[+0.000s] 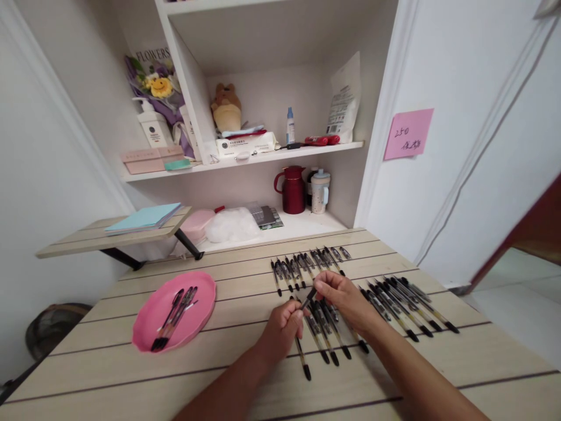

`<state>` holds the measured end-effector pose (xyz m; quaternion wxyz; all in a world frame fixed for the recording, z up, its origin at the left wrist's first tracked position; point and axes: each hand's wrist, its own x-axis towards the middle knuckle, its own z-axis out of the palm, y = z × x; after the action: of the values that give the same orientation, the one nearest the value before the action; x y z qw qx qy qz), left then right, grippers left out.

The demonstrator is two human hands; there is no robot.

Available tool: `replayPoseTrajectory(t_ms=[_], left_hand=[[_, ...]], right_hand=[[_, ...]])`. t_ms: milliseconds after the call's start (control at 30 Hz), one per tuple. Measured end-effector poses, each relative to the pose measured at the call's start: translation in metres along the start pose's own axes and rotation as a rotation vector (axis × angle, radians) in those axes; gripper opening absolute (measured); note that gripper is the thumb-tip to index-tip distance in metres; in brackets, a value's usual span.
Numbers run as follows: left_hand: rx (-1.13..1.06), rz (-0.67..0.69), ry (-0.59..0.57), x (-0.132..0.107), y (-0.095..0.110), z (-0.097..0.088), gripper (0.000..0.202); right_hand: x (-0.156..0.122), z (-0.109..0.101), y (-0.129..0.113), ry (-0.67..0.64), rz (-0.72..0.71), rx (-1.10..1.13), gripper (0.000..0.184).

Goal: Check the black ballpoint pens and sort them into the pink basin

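Both of my hands meet over the middle of a light wooden table (131, 374). My left hand (283, 328) is closed around the lower part of a black pen (309, 297). My right hand (346, 298) pinches the upper end of the same pen between thumb and fingers. Under and beside my hands lie several black pens (326, 336) in a row. A second row of pens (307, 264) lies farther back, and a third group of pens (407, 307) lies to the right.
A pink plate (149, 336) with several pens in it sits at the left of the table. Behind stand white shelves with a red jug (293, 190), a cup, bottles and boxes. A pink note (407, 133) sticks to the wall. A small raised shelf (109, 237) holds a blue notebook.
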<state>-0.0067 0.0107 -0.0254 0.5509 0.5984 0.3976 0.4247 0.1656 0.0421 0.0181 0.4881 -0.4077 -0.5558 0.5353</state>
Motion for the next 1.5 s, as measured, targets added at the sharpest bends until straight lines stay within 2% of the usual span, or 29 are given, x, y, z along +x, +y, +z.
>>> replayPoseTrajectory(t_ms=[100,267,433,600,767,900,1067,1233,1367,1500], left_hand=[[0.015,-0.006,-0.012,0.000,0.000,0.000,0.024],[0.026,-0.007,-0.022,0.002,-0.003,-0.001,0.025],[0.019,-0.023,-0.011,0.003,-0.006,-0.002,0.024],[0.004,-0.005,0.005,0.003,-0.006,-0.002,0.024],[0.034,0.004,-0.001,0.003,-0.002,-0.001,0.024],[0.075,0.008,-0.012,0.003,-0.003,-0.002,0.025],[0.113,0.025,-0.033,0.004,-0.007,-0.004,0.028],[0.148,0.027,-0.046,0.003,-0.006,-0.005,0.030],[0.154,0.020,-0.042,0.003,-0.005,-0.005,0.030],[0.159,0.029,-0.039,0.003,-0.005,-0.004,0.030]], right_hand=[[0.000,-0.001,0.001,-0.029,0.022,0.055,0.034],[0.001,0.003,0.004,0.060,-0.003,0.016,0.026],[0.000,0.002,0.005,-0.035,0.048,0.154,0.031],[0.002,0.001,0.010,0.032,0.014,0.148,0.023],[0.002,0.000,0.010,-0.030,0.052,0.226,0.027],[0.003,-0.002,0.012,0.005,0.020,0.184,0.021],[0.003,-0.002,0.013,-0.062,0.050,0.229,0.027],[0.003,-0.002,0.013,-0.014,-0.028,0.153,0.018],[0.002,-0.002,0.012,-0.066,0.005,0.173,0.026],[0.002,-0.002,0.013,-0.014,-0.015,0.126,0.021]])
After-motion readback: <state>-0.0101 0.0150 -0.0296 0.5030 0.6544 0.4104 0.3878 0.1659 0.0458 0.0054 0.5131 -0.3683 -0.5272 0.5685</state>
